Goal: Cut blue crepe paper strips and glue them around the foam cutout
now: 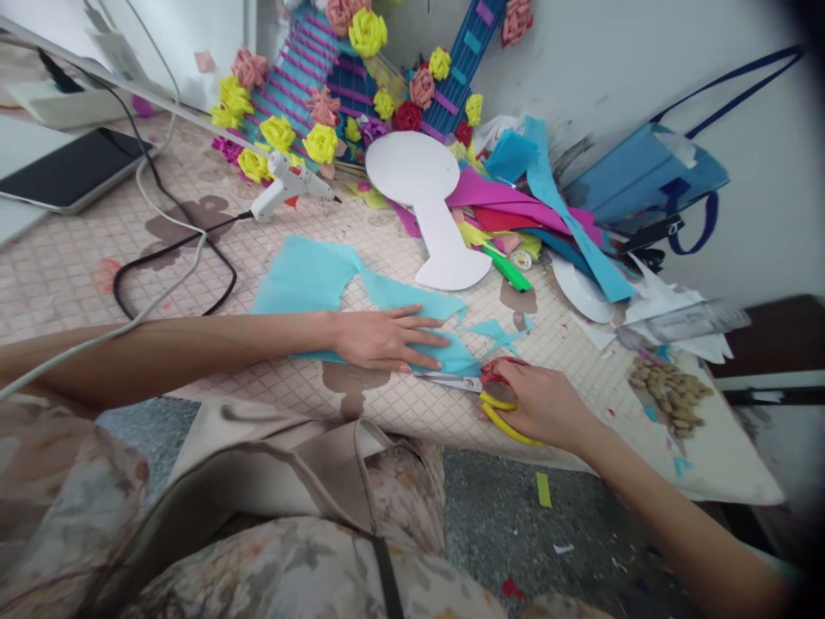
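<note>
Along the front edge of the counter (431,414), left of its near right corner: blue paper (302,275) lies flat, partly under my left hand (380,338). Left grip spread wide, palm down, nothing pinched. Right hand (541,400): grip wrapped round the handles of the scissors (475,383), blades looking nearly together, just beside the paper's lower edge.

Risks, as I judge them. Blade tips sit very near my left fingers; a leftward push could nick one. Paper looks thin; if my palm slides, the narrow upper arm could crease or tear at its join with the broad end. Loose blue scraps (493,331) near the paper's right end could foul the blades. Scissors are close to the front edge; a slack hold could let them drop.

Bearings. Scissors point left, long axis roughly parallel to the front edge. Paper's long axis likewise; broad end toward the counter's left, narrow ends toward its right edge.
</note>
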The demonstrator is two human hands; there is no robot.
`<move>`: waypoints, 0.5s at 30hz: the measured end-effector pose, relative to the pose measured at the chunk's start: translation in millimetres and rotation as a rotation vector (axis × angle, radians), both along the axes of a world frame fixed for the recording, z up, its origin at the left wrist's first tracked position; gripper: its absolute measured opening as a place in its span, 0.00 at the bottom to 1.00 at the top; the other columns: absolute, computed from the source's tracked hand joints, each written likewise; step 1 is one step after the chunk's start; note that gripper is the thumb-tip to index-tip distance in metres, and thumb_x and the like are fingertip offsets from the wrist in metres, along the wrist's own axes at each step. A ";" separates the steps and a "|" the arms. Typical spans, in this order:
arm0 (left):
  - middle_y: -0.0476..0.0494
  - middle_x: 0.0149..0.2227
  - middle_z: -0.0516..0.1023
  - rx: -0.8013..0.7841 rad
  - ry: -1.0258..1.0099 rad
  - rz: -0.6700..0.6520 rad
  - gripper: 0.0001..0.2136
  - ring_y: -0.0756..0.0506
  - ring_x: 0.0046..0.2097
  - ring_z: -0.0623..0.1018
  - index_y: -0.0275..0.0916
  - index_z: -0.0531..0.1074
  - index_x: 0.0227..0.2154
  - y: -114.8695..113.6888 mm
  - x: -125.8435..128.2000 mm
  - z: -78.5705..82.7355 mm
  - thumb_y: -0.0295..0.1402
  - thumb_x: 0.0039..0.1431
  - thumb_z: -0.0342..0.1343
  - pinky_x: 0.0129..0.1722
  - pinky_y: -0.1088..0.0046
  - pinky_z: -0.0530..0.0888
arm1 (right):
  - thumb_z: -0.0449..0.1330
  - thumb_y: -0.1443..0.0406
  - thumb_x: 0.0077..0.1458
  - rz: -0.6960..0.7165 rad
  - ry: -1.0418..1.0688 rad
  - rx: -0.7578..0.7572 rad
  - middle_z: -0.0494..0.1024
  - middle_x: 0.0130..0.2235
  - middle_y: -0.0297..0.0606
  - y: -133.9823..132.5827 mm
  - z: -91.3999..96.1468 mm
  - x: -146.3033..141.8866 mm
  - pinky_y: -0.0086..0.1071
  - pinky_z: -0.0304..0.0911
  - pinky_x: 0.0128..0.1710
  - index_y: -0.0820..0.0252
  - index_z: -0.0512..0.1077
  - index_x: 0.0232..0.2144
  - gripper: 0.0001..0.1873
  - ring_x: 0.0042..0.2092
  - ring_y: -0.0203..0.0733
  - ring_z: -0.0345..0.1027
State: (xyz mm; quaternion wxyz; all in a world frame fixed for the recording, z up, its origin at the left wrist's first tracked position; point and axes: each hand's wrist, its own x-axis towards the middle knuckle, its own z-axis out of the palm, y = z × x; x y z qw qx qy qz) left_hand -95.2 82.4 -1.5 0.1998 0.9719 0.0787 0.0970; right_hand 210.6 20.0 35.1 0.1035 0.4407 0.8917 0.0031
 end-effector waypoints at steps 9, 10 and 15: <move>0.50 0.67 0.53 -0.026 -0.013 0.012 0.21 0.41 0.68 0.46 0.51 0.61 0.60 0.1 0.5 -0.4 0.37 0.64 0.46 0.66 0.55 0.39 | 0.58 0.46 0.50 0.014 0.002 -0.009 0.79 0.37 0.43 3.4 -1.4 -8.0 0.36 0.63 0.34 0.60 0.66 0.40 0.26 0.39 0.50 0.74; 0.51 0.66 0.53 -0.033 -0.015 0.015 0.21 0.41 0.68 0.46 0.52 0.61 0.60 0.2 0.4 -0.6 0.38 0.64 0.46 0.66 0.55 0.39 | 0.58 0.45 0.50 0.019 0.004 -0.005 0.79 0.37 0.43 3.6 -1.8 -7.8 0.36 0.63 0.34 0.60 0.66 0.40 0.26 0.39 0.50 0.74; 0.52 0.67 0.50 -0.039 0.031 0.016 0.21 0.42 0.69 0.43 0.52 0.59 0.61 0.0 -0.1 0.0 0.39 0.66 0.44 0.65 0.57 0.35 | 0.58 0.45 0.50 0.043 0.003 0.013 0.79 0.36 0.43 3.0 -4.9 -3.9 0.35 0.62 0.32 0.59 0.65 0.40 0.26 0.37 0.50 0.74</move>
